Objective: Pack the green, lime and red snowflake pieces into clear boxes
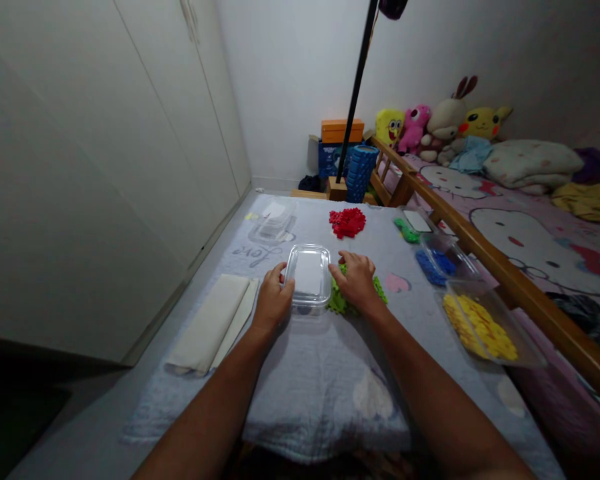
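A clear plastic container [308,273] with a lid on and a white label on top stands in the middle of the cloth-covered table. My left hand [275,295] grips its left side, thumb near the front corner. My right hand [357,277] is just right of the container, fingers apart and slightly bent, over a pile of light green plastic pieces [337,301]. The hand partly covers that pile, and I see nothing held in it. Behind lies a heap of red plastic pieces [347,222].
A folded beige cloth [210,323] lies left. Clear containers [271,223] sit at the back left. Along the right edge are boxes of green pieces [407,230], blue pieces [434,267] and yellow pieces [480,327]. A wooden bed rail [480,257] borders the table.
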Demonstrator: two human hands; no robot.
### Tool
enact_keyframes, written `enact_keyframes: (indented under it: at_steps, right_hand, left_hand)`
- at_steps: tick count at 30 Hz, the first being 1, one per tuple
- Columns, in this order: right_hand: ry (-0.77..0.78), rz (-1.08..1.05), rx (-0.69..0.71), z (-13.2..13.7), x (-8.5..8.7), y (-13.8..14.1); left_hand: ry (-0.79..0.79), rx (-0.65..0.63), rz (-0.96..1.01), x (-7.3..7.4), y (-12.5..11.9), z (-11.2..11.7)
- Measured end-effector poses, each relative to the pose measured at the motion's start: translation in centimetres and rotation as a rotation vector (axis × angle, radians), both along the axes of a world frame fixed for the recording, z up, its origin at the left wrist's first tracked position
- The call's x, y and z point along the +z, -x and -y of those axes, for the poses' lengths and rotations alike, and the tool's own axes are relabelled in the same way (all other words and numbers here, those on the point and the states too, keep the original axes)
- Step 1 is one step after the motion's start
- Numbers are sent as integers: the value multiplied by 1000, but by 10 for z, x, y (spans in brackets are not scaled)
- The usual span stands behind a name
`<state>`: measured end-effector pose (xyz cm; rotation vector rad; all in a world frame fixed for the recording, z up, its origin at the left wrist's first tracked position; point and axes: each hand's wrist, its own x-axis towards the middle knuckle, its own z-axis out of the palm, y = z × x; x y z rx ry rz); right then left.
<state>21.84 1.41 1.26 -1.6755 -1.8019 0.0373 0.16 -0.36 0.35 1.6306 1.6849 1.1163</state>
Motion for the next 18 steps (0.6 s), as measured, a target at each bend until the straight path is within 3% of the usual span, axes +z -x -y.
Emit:
enact_keyframes:
  at_steps: [4,8,18]
  right_hand:
    - [94,75,-30,-26,7,11]
    - [184,69,-70,-34,10,26]
    - [19,-76,-28,-26,5,31]
  left_hand:
    - [13,-1,53,0,-1,4]
    - [31,13,106,0,-1,5]
    - [40,39,211,0,-2,4]
